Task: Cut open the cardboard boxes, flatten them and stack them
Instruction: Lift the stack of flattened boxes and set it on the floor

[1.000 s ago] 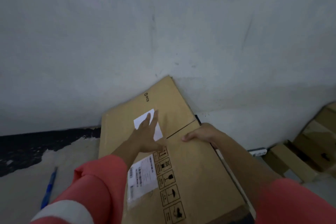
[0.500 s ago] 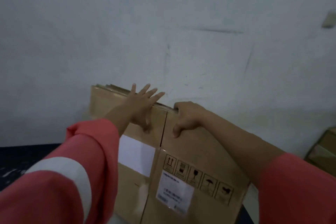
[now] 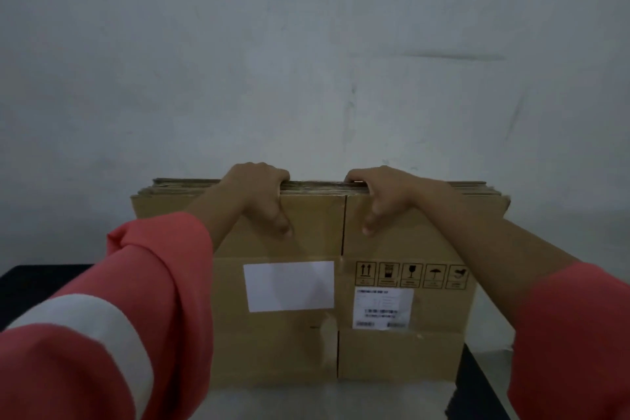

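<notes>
- My left hand (image 3: pixel 254 196) grips the top edge of the stack of flattened boxes (image 3: pixel 289 344): the fingers are curled over the edge toward the far side, and the thumb presses on the front face.
- My right hand (image 3: pixel 387 196) grips the same edge just beside it in the same way, fingers hooked over, thumb down the front.
- The stack stands upright on its long edge on the pale floor (image 3: pixel 306 401), with the grey wall (image 3: pixel 306 44) close behind it; I cannot tell whether they touch.
- The front sheet carries a blank white label (image 3: pixel 289 286), a printed shipping label (image 3: pixel 383 309) to its right, and a row of handling symbols (image 3: pixel 410 274) above that one.
- Both my sleeves are coral; the left sleeve (image 3: pixel 102 334) has a white band.
</notes>
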